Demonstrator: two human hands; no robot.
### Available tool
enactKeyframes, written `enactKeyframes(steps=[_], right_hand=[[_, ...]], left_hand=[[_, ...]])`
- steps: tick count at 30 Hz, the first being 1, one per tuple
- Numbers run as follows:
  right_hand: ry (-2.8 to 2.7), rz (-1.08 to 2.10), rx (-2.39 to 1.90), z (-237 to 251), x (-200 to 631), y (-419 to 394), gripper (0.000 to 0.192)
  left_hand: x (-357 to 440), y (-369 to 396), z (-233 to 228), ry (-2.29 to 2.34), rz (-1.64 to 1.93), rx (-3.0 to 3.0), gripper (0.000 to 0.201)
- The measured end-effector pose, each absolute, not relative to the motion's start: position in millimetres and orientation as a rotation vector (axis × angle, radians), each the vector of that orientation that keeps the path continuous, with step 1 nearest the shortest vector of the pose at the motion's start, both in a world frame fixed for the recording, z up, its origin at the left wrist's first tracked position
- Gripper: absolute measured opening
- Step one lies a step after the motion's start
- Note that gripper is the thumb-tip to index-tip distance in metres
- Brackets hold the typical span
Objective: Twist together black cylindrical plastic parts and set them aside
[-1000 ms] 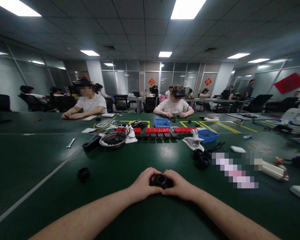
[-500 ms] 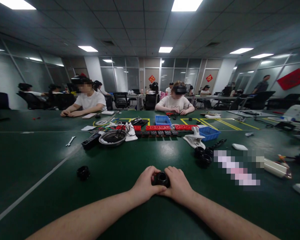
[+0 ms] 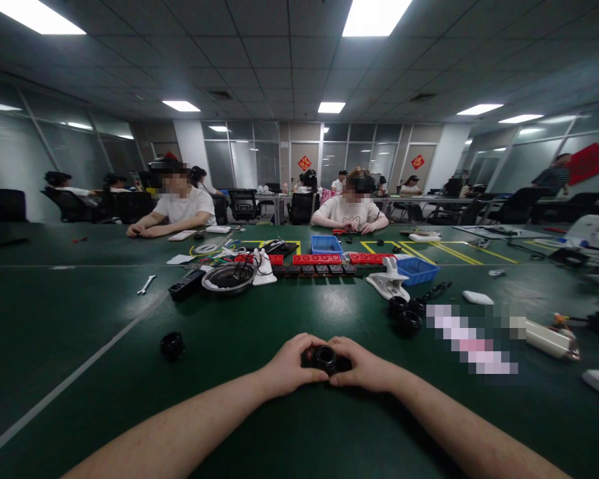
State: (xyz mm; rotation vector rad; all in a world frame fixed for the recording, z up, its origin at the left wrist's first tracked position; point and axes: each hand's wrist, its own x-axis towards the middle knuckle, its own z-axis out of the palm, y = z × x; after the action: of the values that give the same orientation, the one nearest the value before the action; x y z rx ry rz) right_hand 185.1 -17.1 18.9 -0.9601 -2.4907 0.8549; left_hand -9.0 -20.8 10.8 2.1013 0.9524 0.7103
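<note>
A small black round part (image 3: pixel 325 358) with a hole in its top rests low over the green table (image 3: pixel 259 426), close in front of me. My left hand (image 3: pixel 290 366) grips its left side and my right hand (image 3: pixel 364 368) grips its right side, fingertips nearly meeting over it. Most of the part is hidden by my fingers. A second black round part (image 3: pixel 172 345) lies alone on the table to my left. Three more black round parts (image 3: pixel 407 315) sit in a cluster to my right, further back.
Mid-table stand a metal bowl (image 3: pixel 228 277), red and black power strips (image 3: pixel 319 263), a blue basket (image 3: pixel 416 270), a white clamp (image 3: pixel 389 281) and a wrench (image 3: pixel 145 285). A white cylinder (image 3: pixel 549 338) lies at right. Two seated people (image 3: pixel 349 209) work across the table.
My right hand rolled up over the part half a second ago and has settled back beside it. The part stays between both hands. The view shifted slightly.
</note>
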Motion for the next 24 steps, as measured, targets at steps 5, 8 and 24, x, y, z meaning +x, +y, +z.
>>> enactKeyframes(steps=[5,8,24], right_hand=[[-2.468,0.892,-0.960,19.3,184.7,-15.9,0.032],[-2.438,0.853,-1.009,15.9,183.2,-15.3,0.031],[-2.380,0.229,-1.438,3.1,163.6,-29.3,0.048]], left_hand=[[-8.4,-20.2,9.2,0.951,0.726,2.106,0.039],[-7.4,-21.3,9.0,0.961,0.736,2.100,0.038],[1.0,-28.8,6.0,1.173,0.824,1.972,0.038]])
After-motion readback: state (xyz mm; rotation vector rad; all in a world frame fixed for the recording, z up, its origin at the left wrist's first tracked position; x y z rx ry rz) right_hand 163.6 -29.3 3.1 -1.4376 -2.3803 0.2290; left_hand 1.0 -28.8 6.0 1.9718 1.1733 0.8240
